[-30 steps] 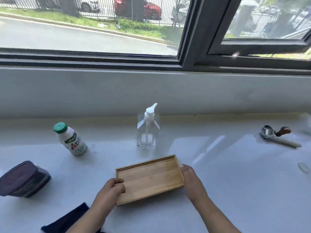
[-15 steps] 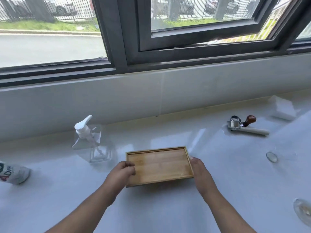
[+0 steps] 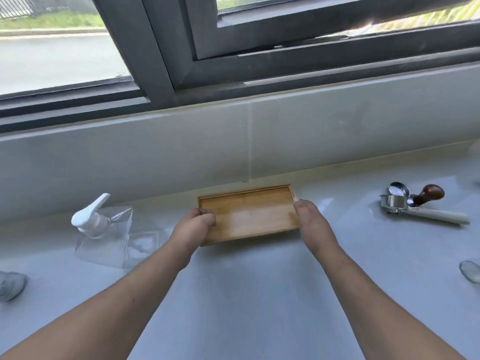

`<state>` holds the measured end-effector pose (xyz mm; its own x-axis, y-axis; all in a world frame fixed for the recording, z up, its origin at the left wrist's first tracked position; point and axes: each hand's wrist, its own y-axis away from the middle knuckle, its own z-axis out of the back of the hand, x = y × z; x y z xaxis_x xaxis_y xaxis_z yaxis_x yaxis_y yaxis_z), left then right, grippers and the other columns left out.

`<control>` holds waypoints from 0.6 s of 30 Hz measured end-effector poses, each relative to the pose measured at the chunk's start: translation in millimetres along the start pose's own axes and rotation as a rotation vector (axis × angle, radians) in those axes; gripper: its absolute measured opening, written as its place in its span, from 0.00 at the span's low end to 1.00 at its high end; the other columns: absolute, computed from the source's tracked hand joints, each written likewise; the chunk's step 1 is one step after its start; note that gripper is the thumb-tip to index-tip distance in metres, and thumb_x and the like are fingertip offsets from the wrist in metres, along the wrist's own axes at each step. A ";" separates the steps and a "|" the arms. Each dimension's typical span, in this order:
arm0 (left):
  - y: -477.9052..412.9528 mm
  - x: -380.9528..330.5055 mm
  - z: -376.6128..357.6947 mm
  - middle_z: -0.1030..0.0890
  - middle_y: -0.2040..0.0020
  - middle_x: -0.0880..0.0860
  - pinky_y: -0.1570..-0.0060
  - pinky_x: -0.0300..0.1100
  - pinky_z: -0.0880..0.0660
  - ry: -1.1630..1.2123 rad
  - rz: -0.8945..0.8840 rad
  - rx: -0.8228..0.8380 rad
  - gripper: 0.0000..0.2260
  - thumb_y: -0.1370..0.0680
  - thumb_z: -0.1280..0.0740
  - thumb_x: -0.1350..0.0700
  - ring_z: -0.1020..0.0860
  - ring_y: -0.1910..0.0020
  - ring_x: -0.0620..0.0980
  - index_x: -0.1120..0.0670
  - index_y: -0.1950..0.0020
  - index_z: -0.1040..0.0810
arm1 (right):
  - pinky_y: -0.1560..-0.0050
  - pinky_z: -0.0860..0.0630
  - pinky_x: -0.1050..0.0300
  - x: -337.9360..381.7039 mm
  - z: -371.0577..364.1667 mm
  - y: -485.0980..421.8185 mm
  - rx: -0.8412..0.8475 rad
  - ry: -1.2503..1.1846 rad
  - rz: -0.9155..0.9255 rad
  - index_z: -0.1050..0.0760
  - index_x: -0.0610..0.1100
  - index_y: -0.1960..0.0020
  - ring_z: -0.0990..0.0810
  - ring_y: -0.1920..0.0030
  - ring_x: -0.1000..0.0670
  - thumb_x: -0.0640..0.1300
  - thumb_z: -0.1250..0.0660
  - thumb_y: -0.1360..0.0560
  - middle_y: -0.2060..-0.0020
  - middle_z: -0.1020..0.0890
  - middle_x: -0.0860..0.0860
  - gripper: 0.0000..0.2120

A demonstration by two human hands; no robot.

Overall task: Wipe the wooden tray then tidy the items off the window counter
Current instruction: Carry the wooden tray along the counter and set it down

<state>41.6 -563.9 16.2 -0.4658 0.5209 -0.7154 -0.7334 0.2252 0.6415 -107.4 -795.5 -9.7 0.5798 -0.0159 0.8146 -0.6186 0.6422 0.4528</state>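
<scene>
The wooden tray (image 3: 249,213) lies flat on the white window counter (image 3: 259,294), close to the back wall. My left hand (image 3: 193,226) grips its left end with curled fingers. At the tray's right end, my right hand (image 3: 310,224) holds the edge. Nothing lies in the tray. A clear pump bottle (image 3: 109,232) with a white nozzle stands to the left of the tray. To the right lie a metal portafilter with a white handle (image 3: 420,207) and a brown-knobbed tamper (image 3: 428,193).
A small clear glass piece (image 3: 470,271) rests at the right edge of the counter. A blurred bottle end (image 3: 10,284) shows at the far left edge. The dark window frame (image 3: 233,74) and the pale wall below it (image 3: 181,152) bound the counter at the back.
Both hands have pushed the tray away from me toward the back wall. The view has swung right, so the green-capped bottle and dark container have left the frame.
</scene>
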 end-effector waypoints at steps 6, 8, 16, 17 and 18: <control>-44.4 -20.1 -12.7 0.19 0.48 0.50 0.57 0.45 0.29 -0.071 -0.036 -0.036 0.20 0.36 0.33 0.47 0.22 0.53 0.51 0.49 0.45 0.21 | 0.36 0.35 0.52 13.1 -5.7 -49.2 -0.022 0.030 0.028 0.39 0.59 0.20 0.29 0.26 0.46 0.74 0.46 0.26 0.25 0.27 0.52 0.39; -49.4 -16.0 -15.5 0.20 0.43 0.48 0.53 0.45 0.28 -0.134 -0.095 -0.076 0.27 0.34 0.32 0.46 0.21 0.48 0.51 0.47 0.35 0.23 | 0.30 0.35 0.51 10.5 -12.9 -46.9 -0.055 0.045 0.069 0.46 0.59 0.17 0.32 0.23 0.46 0.70 0.42 0.23 0.20 0.33 0.51 0.38; 14.5 51.1 15.5 0.22 0.41 0.37 0.48 0.44 0.21 -0.333 -0.172 0.006 0.18 0.27 0.33 0.43 0.20 0.42 0.43 0.38 0.37 0.24 | 0.42 0.31 0.57 -51.6 -50.7 63.2 -0.129 0.221 0.161 0.29 0.56 0.26 0.30 0.34 0.55 0.55 0.33 0.21 0.30 0.25 0.56 0.23; 27.1 63.0 26.8 0.22 0.40 0.37 0.47 0.44 0.21 -0.327 -0.171 0.004 0.17 0.26 0.33 0.44 0.22 0.40 0.42 0.38 0.37 0.24 | 0.42 0.31 0.56 -59.1 -57.5 77.9 -0.108 0.265 0.162 0.26 0.54 0.28 0.30 0.34 0.54 0.54 0.33 0.21 0.32 0.23 0.55 0.21; 39.4 75.8 39.2 0.22 0.39 0.37 0.48 0.43 0.21 -0.315 -0.169 -0.004 0.15 0.25 0.32 0.44 0.22 0.39 0.41 0.38 0.38 0.23 | 0.42 0.31 0.56 -63.7 -65.0 91.6 -0.089 0.306 0.173 0.24 0.52 0.31 0.29 0.33 0.52 0.52 0.32 0.21 0.34 0.21 0.54 0.19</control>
<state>-3.2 -483.2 -1.8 -0.1633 0.7049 -0.6903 -0.7891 0.3266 0.5202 -166.5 -685.9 -43.7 0.6106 0.3201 0.7244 -0.6806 0.6798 0.2733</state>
